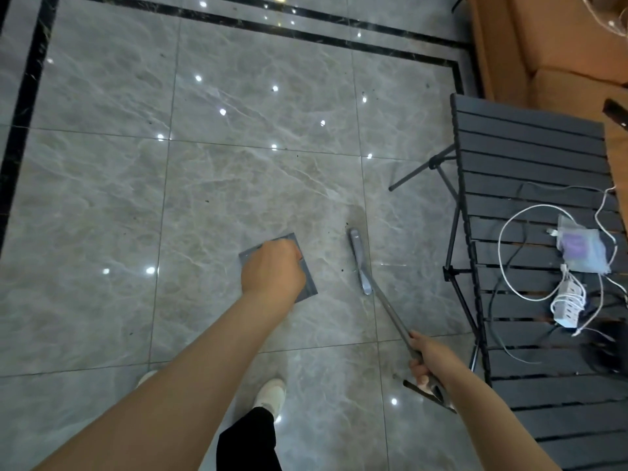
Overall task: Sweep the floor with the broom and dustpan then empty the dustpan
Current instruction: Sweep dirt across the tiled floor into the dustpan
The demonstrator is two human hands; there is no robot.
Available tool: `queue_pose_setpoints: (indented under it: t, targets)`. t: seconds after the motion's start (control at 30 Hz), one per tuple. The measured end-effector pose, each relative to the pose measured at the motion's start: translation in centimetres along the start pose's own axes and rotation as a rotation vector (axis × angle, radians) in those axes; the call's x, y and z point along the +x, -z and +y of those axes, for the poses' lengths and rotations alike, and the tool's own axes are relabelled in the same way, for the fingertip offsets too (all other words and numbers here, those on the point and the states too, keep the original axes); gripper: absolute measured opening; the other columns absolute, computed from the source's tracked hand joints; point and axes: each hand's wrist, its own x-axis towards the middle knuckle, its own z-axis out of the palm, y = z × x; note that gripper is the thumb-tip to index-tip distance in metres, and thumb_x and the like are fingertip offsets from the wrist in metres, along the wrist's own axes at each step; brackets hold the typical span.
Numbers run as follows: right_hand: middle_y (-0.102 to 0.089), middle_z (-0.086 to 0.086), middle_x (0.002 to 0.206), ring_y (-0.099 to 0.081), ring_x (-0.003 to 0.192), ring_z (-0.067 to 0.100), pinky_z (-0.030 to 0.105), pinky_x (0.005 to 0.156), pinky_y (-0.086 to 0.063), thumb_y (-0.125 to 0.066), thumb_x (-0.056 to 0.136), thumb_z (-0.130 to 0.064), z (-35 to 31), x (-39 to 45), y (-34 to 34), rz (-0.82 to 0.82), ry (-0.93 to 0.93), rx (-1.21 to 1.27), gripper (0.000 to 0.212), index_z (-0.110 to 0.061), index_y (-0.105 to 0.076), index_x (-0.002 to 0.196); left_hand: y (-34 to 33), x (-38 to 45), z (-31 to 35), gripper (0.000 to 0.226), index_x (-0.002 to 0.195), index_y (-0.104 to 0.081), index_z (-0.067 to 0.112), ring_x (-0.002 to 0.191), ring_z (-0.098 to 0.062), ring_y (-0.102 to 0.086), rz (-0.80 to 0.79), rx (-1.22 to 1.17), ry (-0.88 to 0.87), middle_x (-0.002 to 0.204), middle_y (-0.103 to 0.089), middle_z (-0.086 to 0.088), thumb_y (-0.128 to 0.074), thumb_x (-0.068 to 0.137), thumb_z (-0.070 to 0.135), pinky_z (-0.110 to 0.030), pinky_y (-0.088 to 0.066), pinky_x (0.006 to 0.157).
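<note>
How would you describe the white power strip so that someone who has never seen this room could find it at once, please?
Start from the dark slatted folding table on the right side of the grey tiled floor. Near its right edge lies a tangle of white cables, and the white power strip sits at their near end. Unlike the flat translucent pouch just beyond it, it is a solid white block with a cord coiled round it.

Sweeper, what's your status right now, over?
Left hand grips dustpan low over the floor. Right hand holds broom, head down. Folding table close on the right.
</note>
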Motion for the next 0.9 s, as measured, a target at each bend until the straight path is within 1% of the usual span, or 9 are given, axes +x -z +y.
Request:
queue_pose_setpoints:
  t: [0.1, 0.2, 0.27, 0.37, 0.47, 0.57, 0.73, 0.83, 0.9]
  targets:
    - [-0.033, 0.006, 0.062, -0.027, 0.025, 0.005, 0.012, 0.028, -0.025, -0.028, 0.102, -0.008, -0.4, 0.6, -0.2, -0.069, -0.007, -0.022, 0.041, -0.016, -0.044, 0.14, -0.2, 0.8, 0.8, 0.025, 0.082, -0.061, 0.023, 0.065, -0.016, -0.051, 0.028, 0.016, 0.01, 0.08, -0.055, 0.002, -0.054, 0.086, 0.0, -0.025, -0.036, 0.051]
    - [-0.033, 0.005, 0.059, -0.026, 0.026, 0.005, 0.012, 0.027, -0.024, -0.029, 0.103, -0.009, -0.9, 0.4, 0.6, -0.148, -0.033, -0.006, 0.04, -0.018, -0.045, 0.138, -0.1, 1.3, 1.3, 0.023, 0.1, -0.069, 0.017, 0.087, -0.024, -0.064, 0.028, 0.009, 0.015, 0.096, -0.066, -0.004, -0.053, 0.089, 0.004, -0.028, -0.042, 0.064]
    - [-0.034, 0.003, 0.051, -0.026, 0.026, 0.005, 0.012, 0.026, -0.024, -0.03, 0.103, -0.01, -1.3, 0.0, 2.1, -0.196, -0.045, 0.0, 0.041, -0.018, -0.042, 0.141, 0.0, 1.4, 1.4, 0.023, 0.102, -0.069, 0.016, 0.091, -0.026, -0.065, 0.027, 0.005, 0.024, 0.101, -0.068, -0.005, -0.052, 0.09, 0.006, -0.029, -0.043, 0.065]
    - [-0.034, 0.002, 0.045, -0.026, 0.025, 0.006, 0.011, 0.025, -0.024, -0.031, 0.102, -0.01, -2.2, -0.8, 4.5, -0.207, -0.058, 0.025, 0.042, -0.017, -0.039, 0.142, 0.1, 1.4, 1.5, 0.022, 0.1, -0.069, 0.014, 0.086, -0.025, -0.064, 0.029, 0.002, 0.027, 0.101, -0.068, -0.006, -0.052, 0.09, 0.005, -0.029, -0.043, 0.064]
    - [-0.035, 0.005, 0.053, -0.028, 0.026, 0.006, 0.013, 0.026, -0.026, -0.032, 0.102, -0.012, -2.5, -0.6, 5.3, -0.133, -0.023, -0.039, 0.042, -0.021, -0.041, 0.142, 0.1, 1.3, 1.5, 0.022, 0.099, -0.07, 0.013, 0.078, -0.022, -0.057, 0.034, 0.008, 0.03, 0.1, -0.068, -0.006, -0.052, 0.089, 0.005, -0.029, -0.042, 0.063]
    - [-0.036, 0.005, 0.058, -0.029, 0.027, 0.006, 0.013, 0.027, -0.027, -0.032, 0.102, -0.011, -2.6, 0.2, 4.0, -0.104, -0.01, -0.107, 0.043, -0.022, -0.041, 0.143, 0.2, 1.4, 1.5, 0.022, 0.1, -0.069, 0.013, 0.083, -0.024, -0.061, 0.03, 0.008, 0.031, 0.101, -0.067, -0.006, -0.052, 0.09, 0.005, -0.028, -0.042, 0.064]
    - [-0.036, 0.002, 0.05, -0.027, 0.029, 0.005, 0.014, 0.028, -0.025, -0.031, 0.102, -0.011, -2.5, -0.7, 0.8, -0.25, -0.027, -0.213, 0.044, -0.022, -0.037, 0.144, 0.3, 1.4, 1.9, 0.025, 0.102, -0.069, 0.014, 0.088, -0.026, -0.064, 0.025, 0.014, 0.028, 0.102, -0.068, -0.007, -0.052, 0.087, 0.003, -0.031, -0.046, 0.067]
    - [-0.037, -0.001, 0.046, -0.027, 0.029, 0.005, 0.013, 0.027, -0.024, -0.032, 0.102, -0.013, -3.6, -1.6, 1.8, -0.315, -0.042, -0.224, 0.043, -0.023, -0.039, 0.143, 0.6, 1.3, 1.9, 0.024, 0.104, -0.068, 0.014, 0.094, -0.029, -0.065, 0.024, 0.021, 0.032, 0.104, -0.068, -0.008, -0.053, 0.087, 0.006, -0.036, -0.052, 0.074]
    - [-0.037, -0.001, 0.046, -0.027, 0.029, 0.005, 0.013, 0.026, -0.024, -0.032, 0.102, -0.015, -4.7, -2.2, 3.3, -0.313, -0.051, -0.204, 0.041, -0.023, -0.041, 0.142, 0.7, 1.2, 1.9, 0.023, 0.104, -0.067, 0.014, 0.093, -0.029, -0.065, 0.021, 0.02, 0.034, 0.103, -0.068, -0.008, -0.053, 0.087, 0.007, -0.035, -0.052, 0.074]
